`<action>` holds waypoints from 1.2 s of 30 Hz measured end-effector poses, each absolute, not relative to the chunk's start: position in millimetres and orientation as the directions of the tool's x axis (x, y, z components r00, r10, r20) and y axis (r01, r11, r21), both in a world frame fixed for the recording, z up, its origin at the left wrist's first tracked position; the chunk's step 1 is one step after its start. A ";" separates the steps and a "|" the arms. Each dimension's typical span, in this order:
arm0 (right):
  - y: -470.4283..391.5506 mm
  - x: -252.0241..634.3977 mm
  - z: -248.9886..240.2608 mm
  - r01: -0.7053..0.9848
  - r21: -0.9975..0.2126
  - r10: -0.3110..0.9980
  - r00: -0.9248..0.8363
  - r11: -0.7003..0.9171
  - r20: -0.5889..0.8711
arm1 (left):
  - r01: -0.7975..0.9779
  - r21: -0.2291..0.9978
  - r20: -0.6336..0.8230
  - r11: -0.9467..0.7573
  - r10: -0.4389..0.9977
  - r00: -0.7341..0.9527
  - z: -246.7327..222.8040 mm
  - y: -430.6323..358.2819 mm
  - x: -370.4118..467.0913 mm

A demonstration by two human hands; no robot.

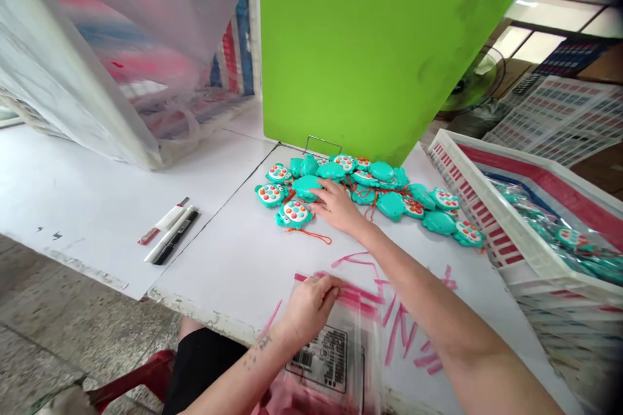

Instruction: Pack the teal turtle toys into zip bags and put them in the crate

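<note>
My left hand [315, 303] is closed at the upper edge of a clear plastic bag [357, 343] with black print and a barcode, lying at the table's near side. My right hand [338, 206] reaches over the pile with fingers apart. Its fingertips touch the right edge of a teal turtle-shaped toy [305, 188] lying back side up. Around it are more of these toys, some showing white faces with coloured buttons, such as a front toy [296, 213]. Orange cord loops [316, 236] hang from them.
Markers [178, 237] and a cutter knife [163, 224] lie left on the white table [228, 233]. A green board [365, 45] stands behind the pile. At right, a white crate [516, 240] holds bagged toys. A plastic-covered crate [121, 65] stands at back left.
</note>
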State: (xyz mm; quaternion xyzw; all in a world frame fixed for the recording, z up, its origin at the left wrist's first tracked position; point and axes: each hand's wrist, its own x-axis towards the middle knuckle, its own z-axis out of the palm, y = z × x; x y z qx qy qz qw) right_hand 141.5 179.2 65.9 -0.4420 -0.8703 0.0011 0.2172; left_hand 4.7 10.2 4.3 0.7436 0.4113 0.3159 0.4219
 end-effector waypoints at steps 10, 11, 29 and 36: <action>329.5 49.2 82.2 0.825 0.028 0.824 -0.564 0.564 0.049 | 0.374 0.880 0.121 -0.295 0.898 0.423 -1.6 6.9 6.7; 339.9 50.5 78.4 0.832 0.042 0.832 -0.555 0.554 0.016 | 0.370 0.878 0.128 -0.305 0.893 0.432 -3.2 7.1 7.1; 312.8 136.1 89.7 0.847 0.050 0.822 -0.497 0.529 -0.278 | 0.407 0.692 0.409 -0.596 0.788 0.460 -46.3 8.6 25.1; 332.2 27.4 61.8 0.849 -0.182 0.813 -0.528 0.496 -0.245 | 0.427 0.717 0.339 -0.551 0.811 0.477 -43.6 9.8 22.4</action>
